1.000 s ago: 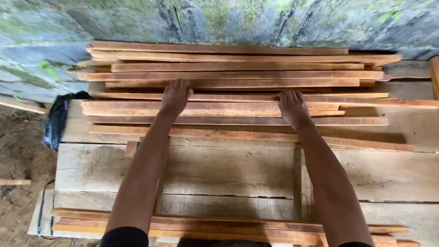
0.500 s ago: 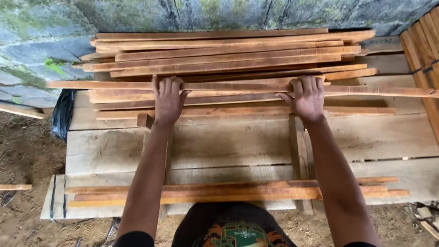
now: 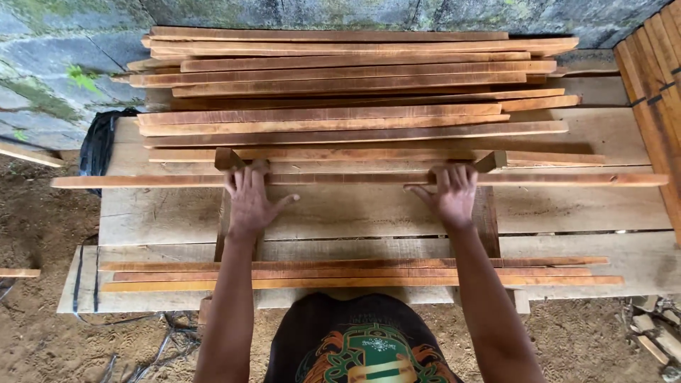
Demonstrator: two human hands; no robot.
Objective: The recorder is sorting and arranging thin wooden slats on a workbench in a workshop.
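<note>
A long thin reddish wooden slat lies crosswise over a platform of wide pale planks. My left hand rests on top of it left of centre, fingers hooked over its far edge and thumb spread. My right hand grips it the same way right of centre. The slat rests on two short upright wooden battens. Behind it lies a big heap of similar slats. A small bundle of slats lies close to my body.
A mossy stone wall runs behind the heap. A black plastic bag hangs at the platform's left edge. More boards lean at the right. Sandy ground with wood scraps surrounds the platform.
Both hands have pulled one slat off the heap toward my body, from the pile's front edge to the middle of the platform. The view has tilted down.
</note>
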